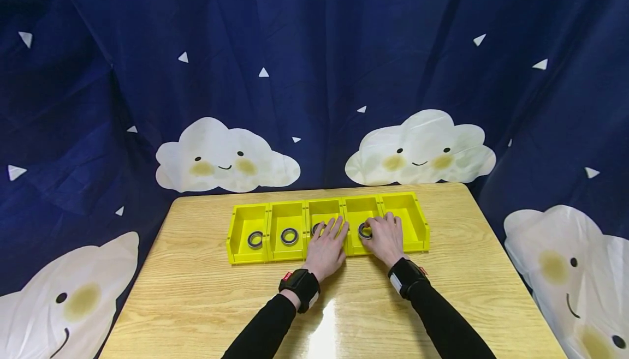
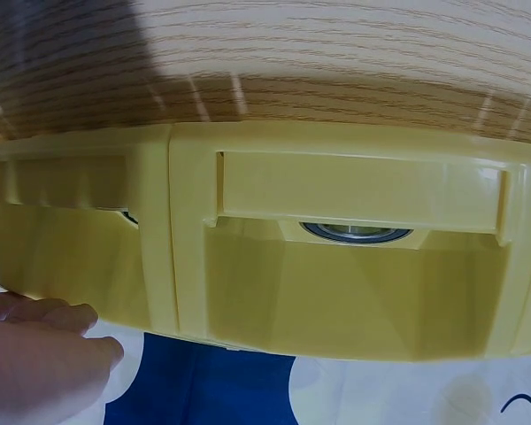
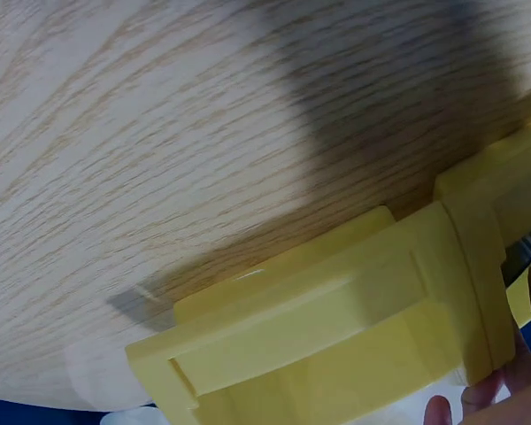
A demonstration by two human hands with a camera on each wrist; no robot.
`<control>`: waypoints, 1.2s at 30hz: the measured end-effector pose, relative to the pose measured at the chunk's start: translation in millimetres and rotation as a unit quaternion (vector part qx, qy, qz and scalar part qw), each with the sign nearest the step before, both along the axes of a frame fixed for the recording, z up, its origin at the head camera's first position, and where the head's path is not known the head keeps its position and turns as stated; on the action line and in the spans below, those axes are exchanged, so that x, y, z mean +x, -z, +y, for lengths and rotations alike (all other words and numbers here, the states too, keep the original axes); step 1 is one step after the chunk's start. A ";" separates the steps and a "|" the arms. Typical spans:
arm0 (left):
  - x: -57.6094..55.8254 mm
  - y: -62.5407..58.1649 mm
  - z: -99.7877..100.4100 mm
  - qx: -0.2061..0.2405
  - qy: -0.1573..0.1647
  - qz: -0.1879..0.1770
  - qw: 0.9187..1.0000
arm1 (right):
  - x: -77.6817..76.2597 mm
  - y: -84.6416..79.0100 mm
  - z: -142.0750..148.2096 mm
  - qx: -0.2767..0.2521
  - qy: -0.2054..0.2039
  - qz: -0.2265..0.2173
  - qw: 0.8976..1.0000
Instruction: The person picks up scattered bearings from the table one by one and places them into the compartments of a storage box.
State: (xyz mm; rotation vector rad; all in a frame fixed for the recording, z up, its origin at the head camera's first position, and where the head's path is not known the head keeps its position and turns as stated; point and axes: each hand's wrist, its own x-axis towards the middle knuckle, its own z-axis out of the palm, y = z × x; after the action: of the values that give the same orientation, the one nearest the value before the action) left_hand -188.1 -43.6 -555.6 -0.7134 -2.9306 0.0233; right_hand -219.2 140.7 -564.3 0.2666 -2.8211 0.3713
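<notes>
A row of joined yellow bins (image 1: 286, 258) lies across the table. My left hand (image 1: 326, 247) lies over the middle bin with fingers straight and spread; part of a ring-shaped bearing (image 1: 315, 228) shows beside its fingers. In the left wrist view, the fingers of my left hand (image 2: 49, 354) reach along the bin's far side. My right hand (image 1: 386, 239) pinches a dark-and-silver bearing (image 1: 360, 232) between thumb and finger in the bin right of the middle. In the right wrist view, a dark edge of this bearing (image 3: 524, 252) shows by the fingers.
One bearing (image 1: 283, 237) lies in the second bin from the left, another bearing (image 1: 255, 246) in the leftmost. The rightmost bin (image 1: 407, 218) is beside my right hand. Wooden tabletop (image 1: 196, 282) surrounds the row, and a dark blue cloud-print curtain (image 1: 314, 91) hangs behind.
</notes>
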 end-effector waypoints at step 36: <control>1.5 1.8 0.8 0.008 0.000 -0.001 1.000 | -15.5 -7.8 -8.3 0.085 0.022 -0.118 0.989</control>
State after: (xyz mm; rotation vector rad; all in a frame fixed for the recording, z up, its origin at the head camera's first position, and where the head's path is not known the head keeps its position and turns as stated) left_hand -186.7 -42.8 -557.4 -0.7116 -2.9283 0.0002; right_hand -234.7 132.3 -556.4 0.2080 -3.0912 0.1627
